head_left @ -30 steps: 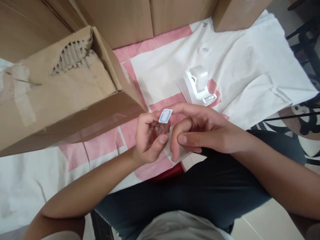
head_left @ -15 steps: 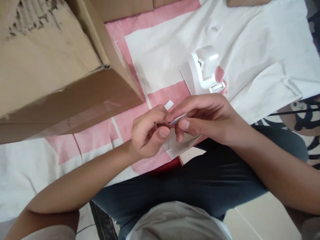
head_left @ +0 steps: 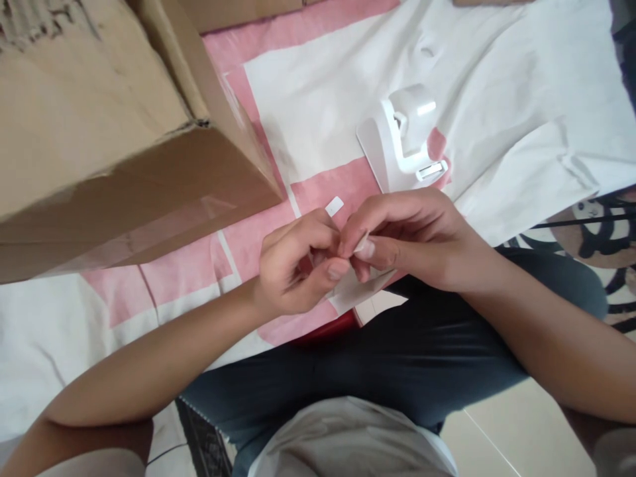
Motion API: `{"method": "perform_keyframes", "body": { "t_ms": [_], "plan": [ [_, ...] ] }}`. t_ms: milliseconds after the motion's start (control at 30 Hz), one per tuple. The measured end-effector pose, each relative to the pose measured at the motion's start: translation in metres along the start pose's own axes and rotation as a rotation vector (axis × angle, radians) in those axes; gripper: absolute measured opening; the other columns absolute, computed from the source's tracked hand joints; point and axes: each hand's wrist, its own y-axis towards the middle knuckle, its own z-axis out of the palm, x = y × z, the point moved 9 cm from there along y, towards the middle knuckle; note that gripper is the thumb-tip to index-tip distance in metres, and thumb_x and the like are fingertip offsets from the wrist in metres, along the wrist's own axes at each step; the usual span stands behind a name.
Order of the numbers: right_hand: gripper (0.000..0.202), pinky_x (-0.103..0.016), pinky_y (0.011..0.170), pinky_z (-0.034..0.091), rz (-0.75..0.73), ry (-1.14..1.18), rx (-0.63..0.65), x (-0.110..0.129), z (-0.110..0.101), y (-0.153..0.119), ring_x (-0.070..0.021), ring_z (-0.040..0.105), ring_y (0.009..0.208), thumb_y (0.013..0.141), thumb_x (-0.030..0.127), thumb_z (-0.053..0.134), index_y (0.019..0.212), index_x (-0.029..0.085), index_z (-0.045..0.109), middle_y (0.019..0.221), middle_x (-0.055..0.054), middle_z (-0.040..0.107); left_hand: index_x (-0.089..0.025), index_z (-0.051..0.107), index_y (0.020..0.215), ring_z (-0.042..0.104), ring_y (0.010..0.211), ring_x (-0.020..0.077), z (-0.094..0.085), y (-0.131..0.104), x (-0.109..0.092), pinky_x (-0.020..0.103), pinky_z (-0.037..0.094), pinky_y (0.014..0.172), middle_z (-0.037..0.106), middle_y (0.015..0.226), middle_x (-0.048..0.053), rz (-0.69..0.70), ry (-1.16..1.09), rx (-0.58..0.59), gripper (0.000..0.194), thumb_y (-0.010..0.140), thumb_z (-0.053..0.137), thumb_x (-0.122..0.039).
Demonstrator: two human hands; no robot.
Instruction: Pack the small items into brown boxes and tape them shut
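Right hand [head_left: 430, 233] pinches a label [head_left: 362, 242]; left hand [head_left: 297, 268] curls beside it, its grip unclear; a white slip [head_left: 334, 206] shows beyond.

Creased pink-and-white cloth [head_left: 318, 112] bears a cardboard box [head_left: 94, 126] at left, more cardboard [head_left: 248, 11] behind, white tape dispenser [head_left: 383, 149] right of the box, small white ring [head_left: 431, 54] beyond.

Right hand [head_left: 422, 235] partly hides its pinched slip [head_left: 362, 242]; left frame edge crops the cardboard box [head_left: 94, 126]
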Motion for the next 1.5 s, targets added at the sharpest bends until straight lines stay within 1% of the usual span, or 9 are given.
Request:
{"method": "perform_keyframes", "body": {
  "t_ms": [200, 400, 500, 600, 767, 1000, 1167, 1333, 1500],
  "plan": [
    [0.015, -0.023, 0.06, 0.051, 0.014, -0.084, 0.082, 0.002, 0.008, -0.004, -0.0114, 0.06, 0.068, 0.102, 0.028, 0.058, 0.09, 0.019, 0.063, 0.076, 0.001, 0.063, -0.024, 0.053, 0.074, 0.056, 0.052, 0.0125, 0.002, -0.002, 0.001, 0.028, 0.046, 0.047, 0.061, 0.063, 0.0, 0.027, 0.004, 0.033, 0.034, 0.098, 0.058, -0.047],
    [0.021, -0.023, 0.059, 0.049, 0.033, -0.066, 0.149, -0.002, 0.012, -0.004, -0.0117, 0.056, 0.067, 0.103, 0.032, 0.055, 0.086, 0.02, 0.057, 0.077, 0.001, 0.058, -0.024, 0.048, 0.064, 0.056, 0.05, 0.0138, 0.007, -0.003, 0.01, 0.03, 0.046, 0.048, 0.061, 0.059, 0.002, -0.093, -0.002, 0.09, 0.048, 0.095, 0.056, -0.059],
    [0.023, -0.023, 0.059, 0.047, 0.041, -0.055, 0.163, -0.003, 0.012, -0.004, -0.0108, 0.054, 0.066, 0.104, 0.033, 0.054, 0.085, 0.02, 0.055, 0.076, 0.001, 0.057, -0.023, 0.047, 0.06, 0.054, 0.049, 0.0135, 0.007, -0.001, 0.012, 0.03, 0.047, 0.049, 0.055, 0.053, 0.0, -0.124, 0.032, 0.079, 0.054, 0.091, 0.058, -0.066],
    [0.023, -0.022, 0.059, 0.046, 0.045, -0.055, 0.174, -0.004, 0.012, -0.004, -0.0098, 0.051, 0.066, 0.104, 0.033, 0.053, 0.086, 0.02, 0.055, 0.076, 0.002, 0.055, -0.023, 0.047, 0.059, 0.052, 0.048, 0.0126, 0.006, 0.001, 0.007, 0.029, 0.045, 0.048, 0.05, 0.051, -0.001, -0.068, 0.042, 0.055, 0.051, 0.093, 0.061, -0.059],
    [0.022, -0.021, 0.059, 0.045, 0.058, -0.065, 0.191, -0.005, 0.011, -0.006, -0.0092, 0.049, 0.066, 0.106, 0.031, 0.051, 0.087, 0.019, 0.056, 0.076, 0.002, 0.052, -0.022, 0.049, 0.063, 0.052, 0.048, 0.0114, 0.007, 0.003, -0.001, 0.027, 0.043, 0.048, 0.054, 0.056, -0.001, 0.003, -0.015, 0.059, 0.042, 0.094, 0.064, -0.045],
    [0.021, -0.022, 0.057, 0.043, 0.075, -0.041, 0.192, -0.007, 0.012, -0.008, -0.0102, 0.048, 0.065, 0.105, 0.03, 0.053, 0.087, 0.019, 0.057, 0.075, 0.002, 0.052, -0.023, 0.049, 0.06, 0.054, 0.049, 0.0137, 0.007, -0.001, 0.013, 0.03, 0.044, 0.048, 0.055, 0.056, 0.0, -0.133, 0.02, 0.074, 0.051, 0.094, 0.057, -0.06],
    [0.024, -0.023, 0.057, 0.043, 0.128, -0.044, 0.171, -0.01, 0.011, -0.009, -0.0106, 0.049, 0.065, 0.106, 0.029, 0.049, 0.086, 0.019, 0.056, 0.077, 0.001, 0.054, -0.024, 0.047, 0.064, 0.053, 0.049, 0.0129, 0.008, -0.001, 0.003, 0.029, 0.043, 0.048, 0.055, 0.057, -0.001, -0.005, 0.022, 0.079, 0.042, 0.095, 0.061, -0.048],
    [0.022, -0.023, 0.059, 0.043, 0.089, -0.015, 0.188, -0.008, 0.011, -0.008, -0.0105, 0.047, 0.065, 0.106, 0.029, 0.05, 0.087, 0.019, 0.054, 0.073, 0.003, 0.049, -0.022, 0.047, 0.07, 0.054, 0.051, 0.0119, 0.009, -0.001, -0.006, 0.026, 0.042, 0.048, 0.057, 0.061, 0.0, 0.081, 0.068, 0.082, 0.034, 0.099, 0.056, -0.038],
    [0.022, -0.023, 0.057, 0.041, 0.077, -0.012, 0.209, -0.007, 0.014, -0.008, -0.0105, 0.045, 0.065, 0.106, 0.03, 0.05, 0.087, 0.019, 0.052, 0.074, 0.003, 0.048, -0.021, 0.049, 0.073, 0.056, 0.053, 0.0124, 0.011, -0.001, -0.008, 0.027, 0.042, 0.048, 0.058, 0.063, 0.0, 0.108, 0.043, 0.094, 0.03, 0.099, 0.056, -0.034]
  ]
}}
